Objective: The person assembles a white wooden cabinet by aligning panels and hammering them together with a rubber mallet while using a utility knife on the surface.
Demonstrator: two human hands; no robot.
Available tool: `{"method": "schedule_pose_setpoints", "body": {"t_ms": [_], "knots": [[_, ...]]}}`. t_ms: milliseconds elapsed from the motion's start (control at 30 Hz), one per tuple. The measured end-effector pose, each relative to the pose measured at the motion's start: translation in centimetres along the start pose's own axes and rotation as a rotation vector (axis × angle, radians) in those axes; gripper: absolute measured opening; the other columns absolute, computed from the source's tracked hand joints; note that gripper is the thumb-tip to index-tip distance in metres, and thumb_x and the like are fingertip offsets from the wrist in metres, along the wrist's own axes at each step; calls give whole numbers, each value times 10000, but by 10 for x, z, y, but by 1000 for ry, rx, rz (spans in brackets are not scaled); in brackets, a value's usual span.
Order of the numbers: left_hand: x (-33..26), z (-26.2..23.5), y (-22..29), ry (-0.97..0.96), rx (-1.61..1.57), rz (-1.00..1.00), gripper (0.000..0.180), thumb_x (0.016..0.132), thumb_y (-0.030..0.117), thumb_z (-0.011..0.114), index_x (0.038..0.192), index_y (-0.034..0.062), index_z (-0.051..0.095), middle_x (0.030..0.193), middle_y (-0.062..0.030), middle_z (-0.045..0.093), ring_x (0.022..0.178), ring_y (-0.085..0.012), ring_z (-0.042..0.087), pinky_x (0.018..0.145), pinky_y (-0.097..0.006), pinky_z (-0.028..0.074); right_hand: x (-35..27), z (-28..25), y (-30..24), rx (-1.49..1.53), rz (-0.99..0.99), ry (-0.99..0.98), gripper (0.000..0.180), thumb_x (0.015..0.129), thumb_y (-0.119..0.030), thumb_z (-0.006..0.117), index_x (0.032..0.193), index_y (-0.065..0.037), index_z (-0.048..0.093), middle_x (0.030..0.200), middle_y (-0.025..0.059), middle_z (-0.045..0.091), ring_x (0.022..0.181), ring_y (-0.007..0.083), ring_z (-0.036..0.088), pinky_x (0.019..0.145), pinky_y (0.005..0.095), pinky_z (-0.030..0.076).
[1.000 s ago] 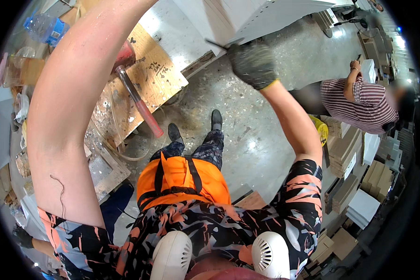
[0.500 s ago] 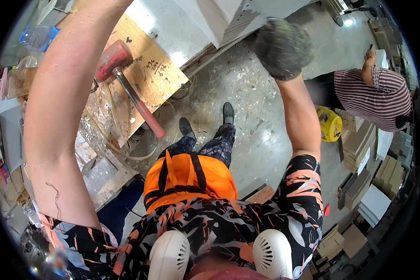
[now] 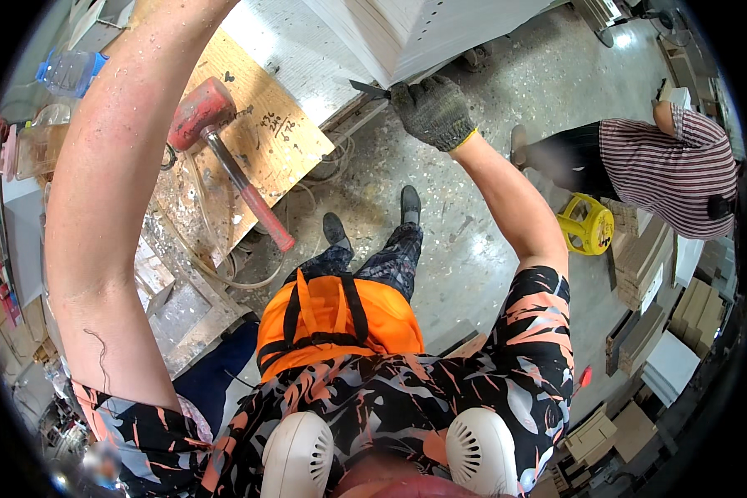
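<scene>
My right hand [image 3: 434, 114], in a dark grey-green knit glove with a yellow cuff edge, is closed on a thin dark-bladed knife [image 3: 368, 88]. Its handle is hidden in the glove, and its blade points left. Hand and blade are at the lower corner of a white panel piece [image 3: 415, 33] with a row of small holes. Beneath that corner is a pale work surface [image 3: 307, 70]. My left forearm [image 3: 108, 183] stretches up past the top edge, which hides the left hand and whatever it touches.
A red-headed mallet [image 3: 205, 116] lies on a marked plywood board [image 3: 282, 153] by my left arm. Beyond it are a plastic bottle [image 3: 70, 73] and a hose [image 3: 249, 285]. On the right, a person in a striped shirt [image 3: 668, 174] stands near a yellow stool [image 3: 588, 224] and stacked boards [image 3: 639, 266].
My right hand has swung left and slightly down to the panel's corner, and the blade now shows. The person on the right has lowered an arm. My left arm has hardly moved.
</scene>
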State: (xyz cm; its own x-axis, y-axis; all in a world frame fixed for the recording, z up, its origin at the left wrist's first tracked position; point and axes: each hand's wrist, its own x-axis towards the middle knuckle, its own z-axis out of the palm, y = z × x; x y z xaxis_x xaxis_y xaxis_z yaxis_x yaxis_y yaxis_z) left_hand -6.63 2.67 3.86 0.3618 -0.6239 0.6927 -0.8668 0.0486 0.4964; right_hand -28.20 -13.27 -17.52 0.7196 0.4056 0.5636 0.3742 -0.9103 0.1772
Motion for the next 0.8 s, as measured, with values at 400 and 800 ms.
{"method": "schedule_pose_setpoints", "body": {"t_ms": [400,800], "knots": [[-1,0,-2,-20,-8,-47,377,992,253,466,1137,3,707,1222,-131,670,1205,-263,537,1074,-364,367,16,-50,-5,-77,-121,69,183,806,-210,668,945,-93,649,744,95,636,670,276,622,614,420,505],[-3,-3,-15,-8,81,56,403,999,250,433,1175,-5,691,1281,-151,646,1271,-279,514,1125,-366,326,12,-21,5,-137,-72,-2,201,819,-158,635,992,-63,674,781,116,642,700,298,637,611,409,512]]}}
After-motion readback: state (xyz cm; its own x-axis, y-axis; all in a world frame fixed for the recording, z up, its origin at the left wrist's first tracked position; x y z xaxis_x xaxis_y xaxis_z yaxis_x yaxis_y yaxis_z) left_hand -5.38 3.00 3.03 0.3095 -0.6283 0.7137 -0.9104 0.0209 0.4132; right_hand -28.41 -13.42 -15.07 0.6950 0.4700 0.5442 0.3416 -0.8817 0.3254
